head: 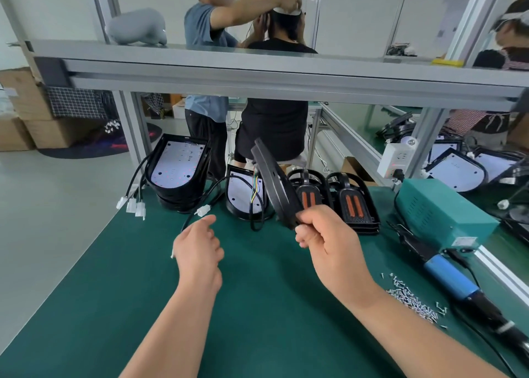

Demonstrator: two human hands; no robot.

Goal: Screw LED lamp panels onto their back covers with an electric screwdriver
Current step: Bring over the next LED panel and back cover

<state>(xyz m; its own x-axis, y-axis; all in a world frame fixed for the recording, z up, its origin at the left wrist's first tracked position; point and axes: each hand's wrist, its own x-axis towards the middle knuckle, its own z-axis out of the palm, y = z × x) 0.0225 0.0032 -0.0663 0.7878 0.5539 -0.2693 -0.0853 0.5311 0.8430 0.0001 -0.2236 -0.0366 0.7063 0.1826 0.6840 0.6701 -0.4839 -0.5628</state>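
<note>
Back cover (275,184), black: near end pinched by right hand (332,240), long axis rising far-left. Left hand (197,248): fingers relaxed, empty, near-left.

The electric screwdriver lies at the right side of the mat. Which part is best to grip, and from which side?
I would grip the electric screwdriver by its blue barrel, from above and from the left. It lies flat with the bit pointing away; the barrel is the thick round middle, and the aluminium rail closes off the right side.
</note>
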